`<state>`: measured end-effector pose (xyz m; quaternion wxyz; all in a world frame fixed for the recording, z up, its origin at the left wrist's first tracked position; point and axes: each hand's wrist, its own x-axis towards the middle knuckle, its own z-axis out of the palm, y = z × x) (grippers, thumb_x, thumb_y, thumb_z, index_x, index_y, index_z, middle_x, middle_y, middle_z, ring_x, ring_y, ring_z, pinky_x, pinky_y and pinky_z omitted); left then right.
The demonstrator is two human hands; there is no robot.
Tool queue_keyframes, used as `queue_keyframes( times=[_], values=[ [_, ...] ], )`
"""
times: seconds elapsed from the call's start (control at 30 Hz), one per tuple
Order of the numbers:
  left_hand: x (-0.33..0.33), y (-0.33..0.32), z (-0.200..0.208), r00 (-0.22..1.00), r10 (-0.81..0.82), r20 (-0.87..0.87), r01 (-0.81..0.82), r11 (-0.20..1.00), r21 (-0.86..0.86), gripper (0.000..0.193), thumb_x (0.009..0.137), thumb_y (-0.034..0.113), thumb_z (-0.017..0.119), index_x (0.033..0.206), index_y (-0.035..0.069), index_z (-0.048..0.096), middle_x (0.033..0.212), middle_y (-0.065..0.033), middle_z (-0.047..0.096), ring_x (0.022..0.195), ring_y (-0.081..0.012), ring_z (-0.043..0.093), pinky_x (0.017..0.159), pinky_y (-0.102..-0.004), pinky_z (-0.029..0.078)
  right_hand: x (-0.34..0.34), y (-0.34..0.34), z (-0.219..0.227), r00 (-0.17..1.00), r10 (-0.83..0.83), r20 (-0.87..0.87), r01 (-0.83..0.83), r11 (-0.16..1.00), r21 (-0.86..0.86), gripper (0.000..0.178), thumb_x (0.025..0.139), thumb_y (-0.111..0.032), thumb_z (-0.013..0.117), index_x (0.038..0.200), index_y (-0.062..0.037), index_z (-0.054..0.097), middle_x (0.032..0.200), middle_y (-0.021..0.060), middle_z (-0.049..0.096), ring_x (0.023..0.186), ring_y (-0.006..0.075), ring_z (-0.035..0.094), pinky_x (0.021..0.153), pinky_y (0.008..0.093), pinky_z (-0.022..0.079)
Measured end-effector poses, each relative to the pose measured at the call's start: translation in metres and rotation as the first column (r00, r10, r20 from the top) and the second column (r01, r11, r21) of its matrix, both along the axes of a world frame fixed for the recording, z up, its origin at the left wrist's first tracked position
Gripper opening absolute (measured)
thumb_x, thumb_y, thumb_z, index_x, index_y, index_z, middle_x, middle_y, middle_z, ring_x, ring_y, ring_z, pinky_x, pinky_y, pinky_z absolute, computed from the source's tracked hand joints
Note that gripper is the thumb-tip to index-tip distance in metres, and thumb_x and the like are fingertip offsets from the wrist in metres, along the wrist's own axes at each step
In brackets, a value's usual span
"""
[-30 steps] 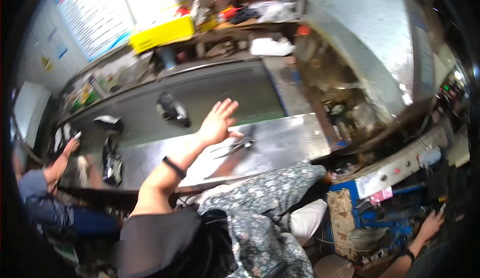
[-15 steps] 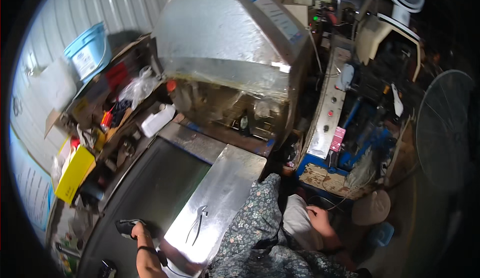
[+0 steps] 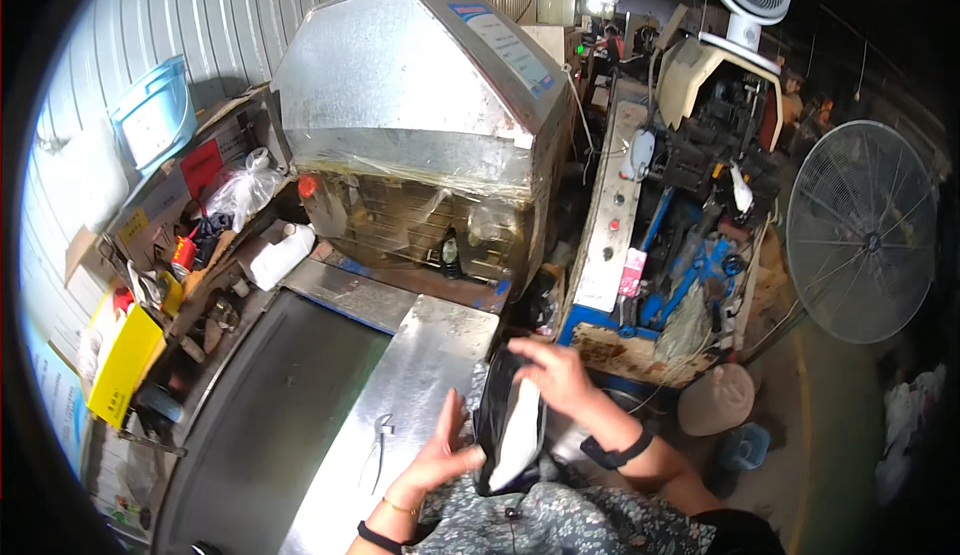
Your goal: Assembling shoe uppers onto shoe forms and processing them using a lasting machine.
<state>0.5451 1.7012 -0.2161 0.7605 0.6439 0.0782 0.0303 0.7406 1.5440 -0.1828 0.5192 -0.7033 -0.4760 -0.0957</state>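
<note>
In front of my body is a long black shoe-like piece (image 3: 484,405) with a white inside (image 3: 518,435). My right hand (image 3: 560,380) reaches over its far end, with bent fingers on the rim and the white part. At its left side my left hand (image 3: 440,455) is spread, with the thumb against the near-left edge and the fingers pointing away from me. What the piece rests on is hidden. Left of it, a pliers-like hand tool (image 3: 378,440) with slim handles lies on the shiny metal plate (image 3: 415,365).
A dark conveyor belt (image 3: 280,395) leads under a metal hood (image 3: 400,75). At the left are a cluttered shelf, a yellow box (image 3: 125,365) and a blue bucket (image 3: 153,115). On the right stand a blue-framed machine (image 3: 650,305) and a large fan (image 3: 865,235).
My left hand has come from the belt, where it held a black piece, to my front. My right hand has risen from the white thing at my lap to the shoe-like piece.
</note>
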Motion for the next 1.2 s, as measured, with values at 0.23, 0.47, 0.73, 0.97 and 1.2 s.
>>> queue_keyframes(
  times=[0.23, 0.47, 0.73, 0.97, 1.2],
  values=[
    [0.095, -0.039, -0.028, 0.953, 0.012, -0.301, -0.134, 0.913, -0.386, 0.034, 0.1, 0.033, 0.05, 0.092, 0.004, 0.066, 0.082, -0.0068, 0.067, 0.069, -0.0159, 0.062, 0.063, -0.0295, 0.051, -0.039, -0.04, 0.019, 0.964, 0.192, -0.183, -0.257, 0.847, -0.466, 0.052, 0.074, -0.038, 0.08, 0.112, -0.0052, 0.068, 0.097, 0.0199, 0.069, 0.085, 0.0341, 0.069, 0.078, 0.0387, 0.055],
    [0.092, -0.044, -0.033, 0.959, 0.282, 0.014, -0.257, 0.894, -0.367, 0.036, 0.103, 0.03, 0.043, 0.1, 0.001, 0.064, 0.094, -0.0099, 0.068, 0.087, -0.0195, 0.064, 0.079, -0.032, 0.051, -0.014, -0.025, -0.029, 0.952, 0.113, -0.284, -0.231, 0.875, -0.426, 0.05, 0.079, -0.034, 0.077, 0.117, -0.0039, 0.066, 0.1, 0.0184, 0.07, 0.09, 0.0281, 0.071, 0.082, 0.0341, 0.054],
    [0.083, 0.002, -0.062, 0.989, 0.115, 0.095, -0.149, 0.801, 0.58, 0.05, 0.079, 0.015, 0.07, 0.126, 0.005, 0.055, 0.122, -0.019, 0.06, 0.119, -0.0354, 0.053, 0.105, -0.0401, 0.041, -0.061, -0.046, -0.138, 0.578, -0.027, -0.816, -0.207, 0.962, -0.179, 0.023, 0.099, -0.017, 0.054, 0.108, 0.0017, 0.065, 0.095, -0.0007, 0.064, 0.089, 0.0097, 0.057, 0.08, 0.0276, 0.048],
    [0.082, 0.008, -0.083, 0.985, 0.138, -0.101, -0.064, 0.847, 0.528, 0.048, 0.085, 0.01, 0.069, 0.128, 0.0, 0.049, 0.117, -0.0092, 0.059, 0.108, -0.0172, 0.054, 0.093, -0.03, 0.045, -0.061, -0.022, -0.151, -0.068, -0.331, -0.941, -0.039, 0.944, -0.329, 0.068, 0.098, -0.06, 0.036, 0.107, -0.0002, 0.068, 0.1, 0.0105, 0.069, 0.096, 0.0201, 0.063, 0.081, 0.0343, 0.049],
    [0.104, 0.004, -0.112, 0.988, 0.076, -0.137, -0.051, 0.982, 0.18, 0.049, 0.088, 0.01, 0.068, 0.132, 0.005, 0.047, 0.106, -0.0042, 0.06, 0.089, -0.0102, 0.055, 0.078, -0.0251, 0.048, -0.059, -0.012, -0.133, 0.968, -0.246, 0.047, 0.205, 0.667, -0.717, 0.047, 0.1, -0.033, 0.042, 0.089, 0.0079, 0.061, 0.074, 0.0259, 0.066, 0.072, 0.0403, 0.067, 0.065, 0.0449, 0.055]
  ],
)
